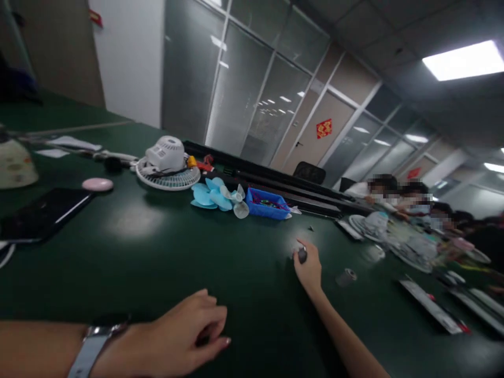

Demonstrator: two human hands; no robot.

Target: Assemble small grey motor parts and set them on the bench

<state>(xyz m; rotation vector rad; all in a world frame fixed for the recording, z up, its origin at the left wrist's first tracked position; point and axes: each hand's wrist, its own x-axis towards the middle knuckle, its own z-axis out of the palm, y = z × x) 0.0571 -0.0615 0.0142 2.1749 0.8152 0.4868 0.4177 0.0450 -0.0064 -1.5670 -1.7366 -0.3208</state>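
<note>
My right hand (309, 266) reaches forward over the dark green table (252, 294), thumb and fingers closed around a small dark grey round piece (302, 254). Its exact kind is too small to make out. Nearer to me, at lower left, my left hand (185, 328) hovers with its fingers curled in, and nothing shows in it. To the right of my right hand stands a small metallic cylinder (346, 277). A tiny dark piece (311, 228) lies just beyond my fingers.
Farther back are a blue bin (268, 203) with small coloured parts, light-blue fan blades (210, 194) and a white fan (167, 163). A dark phone (45, 215) lies left. A long packaged item (431, 304) lies right; people (381, 191) sit beyond.
</note>
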